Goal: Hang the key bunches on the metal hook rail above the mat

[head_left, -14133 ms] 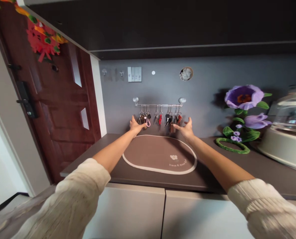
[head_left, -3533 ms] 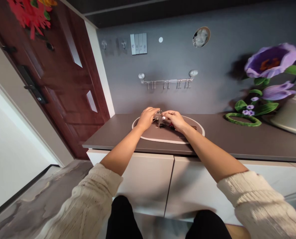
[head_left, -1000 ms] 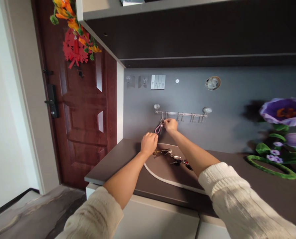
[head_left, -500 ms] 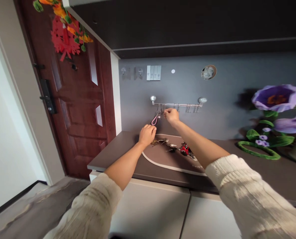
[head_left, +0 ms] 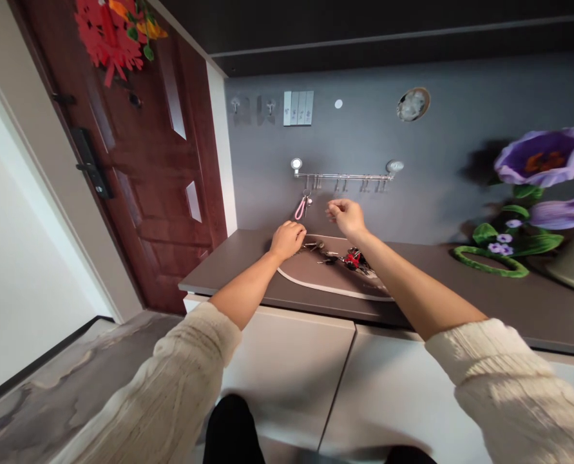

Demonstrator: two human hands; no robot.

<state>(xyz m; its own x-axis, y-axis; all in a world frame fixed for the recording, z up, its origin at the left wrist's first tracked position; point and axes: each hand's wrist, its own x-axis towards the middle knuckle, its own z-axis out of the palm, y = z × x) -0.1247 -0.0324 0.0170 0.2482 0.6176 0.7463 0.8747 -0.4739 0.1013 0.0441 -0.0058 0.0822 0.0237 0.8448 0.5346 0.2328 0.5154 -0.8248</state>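
My right hand (head_left: 348, 217) is in the air below the hook rail (head_left: 344, 176), its fingers loosely bent and slightly apart, with nothing visible in them. A pink loop key fob (head_left: 300, 207) with a ring and a small key hangs from a hook near the rail's left end. Just under that fob is my left hand (head_left: 287, 240), palm down with relaxed fingers; no held thing shows, though its underside is hidden. Between the hands, several loose keys (head_left: 318, 245) and a bunch with a red piece (head_left: 353, 259) lie on a brown mat (head_left: 310, 278) with a pale edge.
The mat lies on a dark counter (head_left: 238, 258) above white cabinet doors (head_left: 287, 348). Purple fabric flowers (head_left: 547, 158) stand at the right. A dark red door (head_left: 146, 161) is on the left, and a dark overhead shelf (head_left: 388, 32) juts out above.
My right hand has drawn away from the rail hooks, rightward. My left hand now sits apart from the hanging fob. The view has tilted down, showing more of the cabinet and my legs.
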